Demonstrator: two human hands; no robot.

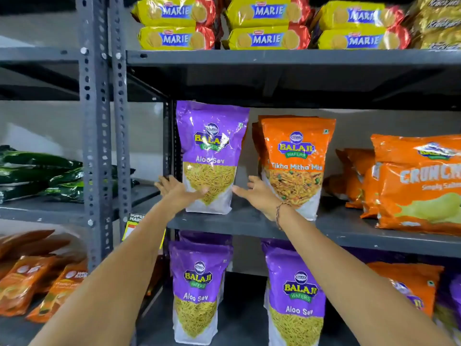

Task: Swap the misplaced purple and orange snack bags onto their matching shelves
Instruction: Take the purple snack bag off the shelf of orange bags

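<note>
A purple Aloo Sev bag (pixel 212 136) stands upright at the left end of the middle shelf (pixel 349 231), beside orange Tikha Mitha Mix bags (pixel 296 156). My left hand (pixel 177 193) is at its lower left corner, fingers spread beside the edge and thumb across the bag's front. My right hand (pixel 259 196) is spread just off the bag's lower right edge, between it and the orange bags. On the shelf below stand purple Aloo Sev bags (pixel 199 283), with one orange bag (pixel 409 280) among them at the right, partly hidden by my right arm.
Yellow Marie biscuit packs (pixel 267 23) fill the top shelf. Orange crisp bags (pixel 419 191) lie at the middle shelf's right. Grey perforated uprights (pixel 96 121) stand close to my left hand. The neighbouring rack holds green packs (pixel 37 171) and orange packs (pixel 32 278).
</note>
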